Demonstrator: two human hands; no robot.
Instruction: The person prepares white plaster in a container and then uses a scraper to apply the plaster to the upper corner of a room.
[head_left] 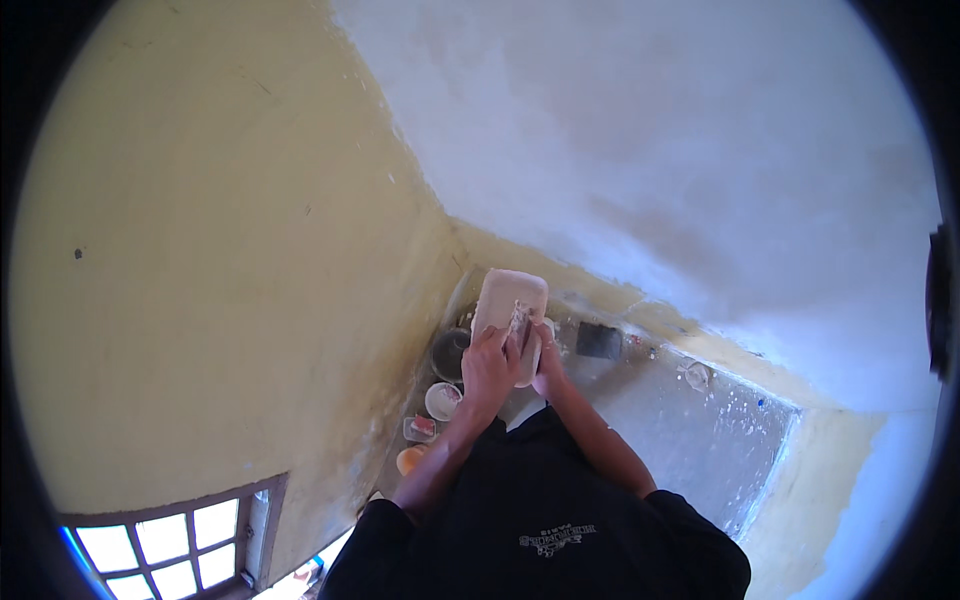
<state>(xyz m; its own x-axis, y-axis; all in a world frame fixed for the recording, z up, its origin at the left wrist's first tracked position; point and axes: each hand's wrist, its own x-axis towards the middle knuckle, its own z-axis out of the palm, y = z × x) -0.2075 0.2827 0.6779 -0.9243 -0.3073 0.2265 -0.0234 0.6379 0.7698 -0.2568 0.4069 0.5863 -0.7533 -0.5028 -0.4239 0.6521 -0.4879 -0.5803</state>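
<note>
"Black shirt nearest us in the head view, forearms reaching out past it. Where's the work?"

"Just beyond: a pale tray with rounded corners, held up over the floor, lumpy paste near its middle."

"And the fingers?"

"Right hand looks closed around the tray's right side. Left hand has curled fingers over the near left part, close to what seems a scraper; whether they grip it, I can't tell."

"Which step, then?"

"I'd judge it's gathering paste in the tray; neither hand is at the pale wall, far right."

"Next move?"

"Probably calls for a level tray and a firmly held scraper. Mind the dark bucket and white tub, left on the floor."
</note>
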